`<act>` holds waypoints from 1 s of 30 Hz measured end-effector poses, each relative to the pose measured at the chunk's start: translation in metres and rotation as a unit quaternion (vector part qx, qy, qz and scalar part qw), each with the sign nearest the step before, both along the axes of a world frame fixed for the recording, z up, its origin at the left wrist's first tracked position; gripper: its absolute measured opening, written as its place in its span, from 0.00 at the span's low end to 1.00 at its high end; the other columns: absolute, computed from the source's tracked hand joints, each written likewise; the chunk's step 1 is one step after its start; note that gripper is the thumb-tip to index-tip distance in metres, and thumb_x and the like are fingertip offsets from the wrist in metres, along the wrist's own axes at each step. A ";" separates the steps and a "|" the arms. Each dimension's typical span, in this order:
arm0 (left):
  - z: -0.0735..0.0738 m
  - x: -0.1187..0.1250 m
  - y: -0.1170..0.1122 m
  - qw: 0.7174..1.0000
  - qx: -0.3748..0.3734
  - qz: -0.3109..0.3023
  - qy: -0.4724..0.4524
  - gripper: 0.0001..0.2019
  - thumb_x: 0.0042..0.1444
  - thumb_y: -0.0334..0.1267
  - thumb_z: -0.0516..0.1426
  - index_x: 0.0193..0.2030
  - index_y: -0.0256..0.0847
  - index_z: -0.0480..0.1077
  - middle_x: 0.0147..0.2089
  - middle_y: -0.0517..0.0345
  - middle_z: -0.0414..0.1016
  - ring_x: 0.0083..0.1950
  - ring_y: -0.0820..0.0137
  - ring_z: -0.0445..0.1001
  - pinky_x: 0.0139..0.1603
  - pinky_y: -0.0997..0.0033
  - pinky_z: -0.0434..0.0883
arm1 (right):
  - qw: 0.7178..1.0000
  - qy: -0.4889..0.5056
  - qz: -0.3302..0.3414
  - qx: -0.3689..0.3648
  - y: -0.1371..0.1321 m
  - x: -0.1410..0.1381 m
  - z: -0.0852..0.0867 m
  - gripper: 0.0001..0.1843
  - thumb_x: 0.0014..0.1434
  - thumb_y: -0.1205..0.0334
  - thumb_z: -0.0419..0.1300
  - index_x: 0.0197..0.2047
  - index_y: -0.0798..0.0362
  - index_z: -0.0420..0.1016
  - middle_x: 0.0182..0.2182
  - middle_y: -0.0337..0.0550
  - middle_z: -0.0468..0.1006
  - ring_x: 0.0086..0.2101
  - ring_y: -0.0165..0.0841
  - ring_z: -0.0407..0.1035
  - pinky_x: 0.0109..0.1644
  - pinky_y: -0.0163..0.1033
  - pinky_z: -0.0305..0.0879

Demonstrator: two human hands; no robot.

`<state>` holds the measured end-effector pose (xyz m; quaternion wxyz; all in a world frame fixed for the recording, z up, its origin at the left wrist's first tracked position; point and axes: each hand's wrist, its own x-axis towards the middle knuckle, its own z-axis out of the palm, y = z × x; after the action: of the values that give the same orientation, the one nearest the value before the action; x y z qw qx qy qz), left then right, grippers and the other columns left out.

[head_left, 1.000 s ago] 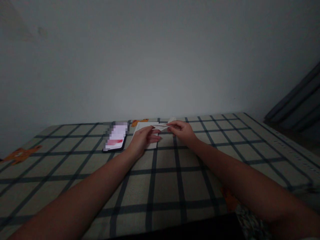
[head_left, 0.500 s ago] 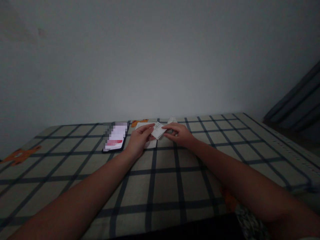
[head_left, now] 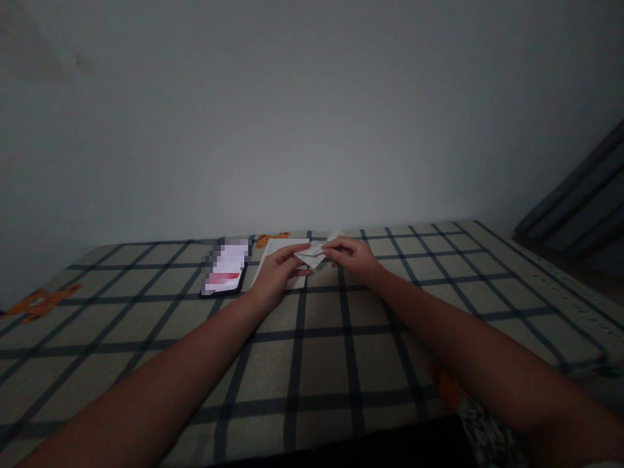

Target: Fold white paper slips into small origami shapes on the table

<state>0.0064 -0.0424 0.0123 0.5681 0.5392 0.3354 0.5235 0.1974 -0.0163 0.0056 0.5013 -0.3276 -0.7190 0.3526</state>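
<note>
Between my two hands is a small piece of folded white paper (head_left: 314, 260), its lower corner pointing toward me. The fingers of my left hand (head_left: 277, 272) pinch its left side. At its right edge, the thumb and fingertips of my right hand (head_left: 351, 255) are closed on the paper. Under and behind my left hand lies a flat white sheet or pad (head_left: 287, 244), partly hidden by the fingers. Another crumpled white piece (head_left: 336, 233) shows just behind my right hand; I cannot tell what it is.
A phone (head_left: 227, 268) with a lit, partly blurred screen lies left of my left hand. Everything rests on a checked cloth (head_left: 322, 364) with orange animal prints. A pale wall (head_left: 312, 117) stands behind, and a dark striped fabric (head_left: 580, 188) hangs at the right.
The paper between my hands has turned, and its printed face no longer shows; a fold line is visible instead. My right fingers have closed more tightly at its edge, and more of the white sheet behind shows.
</note>
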 end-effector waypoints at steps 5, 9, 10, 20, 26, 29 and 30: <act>0.001 0.000 -0.001 1.000 0.004 -0.023 0.007 0.18 0.48 0.34 0.55 0.48 0.35 0.70 0.44 0.48 0.74 0.41 0.66 0.73 0.43 0.63 0.72 | 1.000 0.023 0.003 -0.014 0.003 -0.001 -0.002 0.14 0.51 0.54 0.58 0.37 0.54 0.74 0.35 0.43 0.74 0.31 0.29 0.69 0.29 0.33 0.68; 0.001 0.001 0.000 1.000 0.002 0.005 0.031 0.18 0.47 0.37 0.58 0.46 0.37 0.70 0.46 0.49 0.73 0.39 0.68 0.73 0.42 0.63 0.72 | 1.000 0.023 0.004 -0.020 0.003 -0.001 -0.003 0.14 0.51 0.54 0.58 0.37 0.54 0.74 0.35 0.43 0.73 0.32 0.29 0.69 0.30 0.33 0.69; 0.000 0.001 0.000 0.999 0.001 0.014 0.040 0.17 0.47 0.37 0.59 0.46 0.37 0.71 0.46 0.49 0.73 0.39 0.68 0.73 0.42 0.64 0.72 | 1.000 0.021 0.004 -0.019 0.003 -0.001 -0.003 0.14 0.51 0.54 0.58 0.37 0.54 0.74 0.35 0.43 0.73 0.32 0.29 0.69 0.30 0.33 0.69; -0.001 0.000 0.002 0.995 0.031 0.042 0.087 0.17 0.47 0.40 0.59 0.44 0.36 0.72 0.44 0.49 0.75 0.41 0.66 0.73 0.43 0.64 0.72 | 0.994 -0.097 0.043 0.040 -0.002 0.003 0.002 0.18 0.59 0.56 0.49 0.49 0.50 0.70 0.43 0.43 0.73 0.31 0.26 0.67 0.32 0.32 0.67; 0.001 0.000 0.002 0.993 0.045 0.048 0.096 0.17 0.46 0.39 0.59 0.44 0.36 0.72 0.43 0.49 0.75 0.40 0.66 0.74 0.42 0.65 0.72 | 0.991 -0.106 0.056 0.062 -0.004 0.003 0.003 0.20 0.56 0.55 0.53 0.50 0.53 0.69 0.43 0.46 0.73 0.32 0.27 0.68 0.35 0.33 0.65; 0.002 0.001 0.001 0.991 0.052 0.053 0.109 0.16 0.46 0.39 0.59 0.43 0.36 0.72 0.42 0.50 0.76 0.38 0.67 0.74 0.42 0.64 0.72 | 0.990 -0.110 0.052 0.070 -0.003 0.004 0.002 0.19 0.56 0.55 0.54 0.49 0.54 0.70 0.42 0.46 0.73 0.34 0.28 0.68 0.37 0.33 0.64; 0.002 0.001 0.000 0.990 0.058 0.054 0.117 0.16 0.46 0.39 0.59 0.42 0.36 0.72 0.42 0.50 0.76 0.38 0.67 0.74 0.42 0.64 0.72 | 0.989 -0.114 0.052 0.074 -0.002 0.004 0.002 0.18 0.56 0.55 0.53 0.48 0.54 0.70 0.41 0.46 0.73 0.35 0.28 0.68 0.37 0.34 0.64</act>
<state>0.0078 -0.0424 0.0141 0.4638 0.6097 0.3976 0.5052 0.2015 -0.0187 0.0077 0.4200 -0.2898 -0.8118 0.2840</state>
